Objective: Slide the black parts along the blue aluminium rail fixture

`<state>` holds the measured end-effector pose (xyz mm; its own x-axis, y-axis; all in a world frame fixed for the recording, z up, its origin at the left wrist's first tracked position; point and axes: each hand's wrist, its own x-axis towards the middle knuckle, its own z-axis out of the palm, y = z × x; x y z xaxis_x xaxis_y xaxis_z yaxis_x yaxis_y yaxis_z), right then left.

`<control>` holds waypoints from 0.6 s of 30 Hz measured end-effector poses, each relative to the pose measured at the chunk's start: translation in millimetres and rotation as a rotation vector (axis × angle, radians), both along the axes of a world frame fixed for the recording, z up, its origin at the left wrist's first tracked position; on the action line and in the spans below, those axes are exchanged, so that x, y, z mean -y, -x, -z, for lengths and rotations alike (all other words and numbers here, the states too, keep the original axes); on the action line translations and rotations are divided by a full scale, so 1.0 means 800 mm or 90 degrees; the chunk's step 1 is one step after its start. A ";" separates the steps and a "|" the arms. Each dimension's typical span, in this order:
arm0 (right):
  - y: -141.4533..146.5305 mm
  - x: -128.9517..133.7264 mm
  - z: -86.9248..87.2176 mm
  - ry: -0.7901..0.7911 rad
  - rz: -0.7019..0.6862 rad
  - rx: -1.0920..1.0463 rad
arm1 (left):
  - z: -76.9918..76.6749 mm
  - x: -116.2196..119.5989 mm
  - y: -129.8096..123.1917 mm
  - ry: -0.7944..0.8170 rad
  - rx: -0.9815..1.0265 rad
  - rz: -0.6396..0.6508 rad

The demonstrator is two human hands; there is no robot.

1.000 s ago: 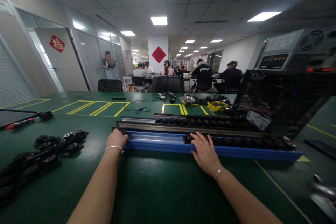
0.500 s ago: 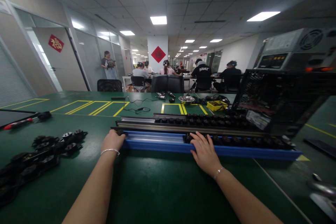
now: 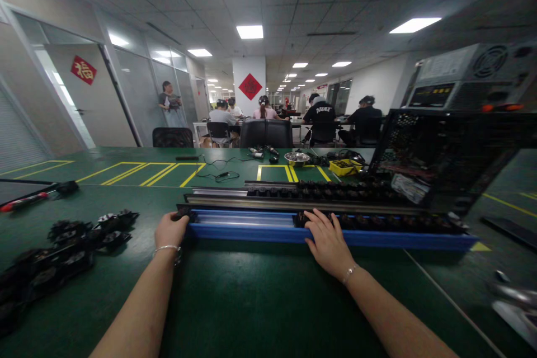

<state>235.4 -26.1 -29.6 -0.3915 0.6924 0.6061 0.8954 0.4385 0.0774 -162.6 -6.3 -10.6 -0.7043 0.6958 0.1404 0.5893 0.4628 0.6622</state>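
L hand grasps a small black part, just to its R, at the L end of a long blue channel-shaped rail. R hand is unclenched, fingers resting on the L end of the row of black parts inside same rail. Rail's long axis runs L-to-R on the dark green tabletop, w/ a silvery stretch btwn. the hands.

loose parts lie left of the front rail.
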 end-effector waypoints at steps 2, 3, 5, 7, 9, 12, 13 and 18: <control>0.000 0.000 0.000 -0.003 0.000 0.003 | 0.002 -0.001 0.000 -0.020 0.007 -0.016; 0.000 0.000 0.000 -0.007 0.000 0.005 | 0.003 -0.002 -0.001 -0.028 0.010 -0.022; 0.000 0.000 0.000 -0.012 -0.004 0.008 | 0.004 -0.002 -0.001 -0.040 0.016 -0.028; -0.001 -0.001 0.000 -0.011 -0.007 0.008 | 0.005 -0.002 -0.001 -0.046 0.022 -0.032; -0.002 -0.001 0.000 -0.006 -0.009 0.007 | 0.005 -0.002 0.000 -0.047 0.028 -0.039; -0.002 -0.002 0.001 0.003 -0.012 0.004 | 0.004 -0.001 0.007 -0.042 0.037 -0.065; -0.003 -0.002 0.001 0.007 -0.013 0.003 | 0.004 0.000 0.011 -0.040 0.039 -0.077; -0.004 -0.003 0.002 0.016 -0.010 0.000 | 0.007 0.003 0.038 -0.014 0.054 -0.116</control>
<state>238.3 -24.0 -31.0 -0.4026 0.7009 0.5888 0.8885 0.4539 0.0672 -192.6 -8.9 -16.6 -0.8279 0.5537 0.0893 0.4393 0.5412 0.7170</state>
